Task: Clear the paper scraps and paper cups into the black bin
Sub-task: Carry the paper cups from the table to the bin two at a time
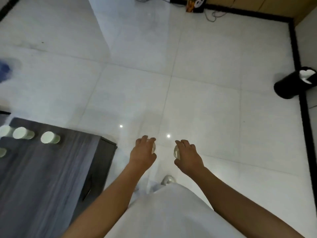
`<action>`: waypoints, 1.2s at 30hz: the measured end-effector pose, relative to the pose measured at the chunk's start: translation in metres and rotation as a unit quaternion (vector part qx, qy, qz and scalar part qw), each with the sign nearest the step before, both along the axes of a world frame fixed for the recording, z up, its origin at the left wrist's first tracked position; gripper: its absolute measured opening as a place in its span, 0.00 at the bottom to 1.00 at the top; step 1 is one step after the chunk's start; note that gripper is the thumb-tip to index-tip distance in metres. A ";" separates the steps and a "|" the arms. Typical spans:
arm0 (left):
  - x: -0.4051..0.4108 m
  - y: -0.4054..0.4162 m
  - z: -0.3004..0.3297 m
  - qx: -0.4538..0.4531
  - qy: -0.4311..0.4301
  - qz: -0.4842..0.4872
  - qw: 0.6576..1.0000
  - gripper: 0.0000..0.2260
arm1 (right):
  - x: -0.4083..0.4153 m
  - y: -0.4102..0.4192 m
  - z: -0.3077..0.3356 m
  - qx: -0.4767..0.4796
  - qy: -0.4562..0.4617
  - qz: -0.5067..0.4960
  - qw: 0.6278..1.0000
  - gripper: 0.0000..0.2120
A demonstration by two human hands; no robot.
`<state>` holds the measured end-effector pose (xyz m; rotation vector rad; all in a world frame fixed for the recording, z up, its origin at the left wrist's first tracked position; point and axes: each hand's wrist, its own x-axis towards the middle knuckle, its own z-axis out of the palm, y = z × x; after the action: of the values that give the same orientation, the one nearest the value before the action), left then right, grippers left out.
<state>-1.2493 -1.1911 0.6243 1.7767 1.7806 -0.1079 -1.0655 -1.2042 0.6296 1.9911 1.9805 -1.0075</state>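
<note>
My left hand (143, 151) grips a paper cup (153, 148) from above; only a sliver of the cup shows past the fingers. In the same way my right hand (187, 156) grips a second paper cup (176, 152), whose pale rim peeks out on the left. Both hands hang over the white floor, in front of my body. The black bin (289, 85) stands far right by the black floor border, with white paper showing in its mouth. Several more white paper cups (50, 137) stand on the dark table (56, 169) at the left.
A white tiled floor (171, 74) stretches between me and the bin. A black border strip (303, 109) runs along the right wall. Cables and a panda-print box (197, 5) lie at the far wall. A blue blurred object (4, 68) sits at the left edge.
</note>
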 end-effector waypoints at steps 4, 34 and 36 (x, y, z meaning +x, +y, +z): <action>0.078 0.037 0.017 0.009 -0.016 -0.085 0.996 0.26 | 0.081 0.009 0.013 0.010 -0.002 -0.097 0.995 0.34; 0.583 0.402 0.039 0.034 -0.007 -0.500 0.865 0.27 | 0.508 0.232 0.027 0.055 -0.022 -0.471 0.880 0.33; 0.630 0.418 0.038 0.036 -0.010 -0.501 0.865 0.27 | 0.553 0.247 0.023 0.059 -0.025 -0.472 0.879 0.33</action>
<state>-0.6190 -0.7735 0.6620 2.5596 0.6727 -0.4349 -0.5126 -0.9572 0.6528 3.0844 0.9683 -0.9401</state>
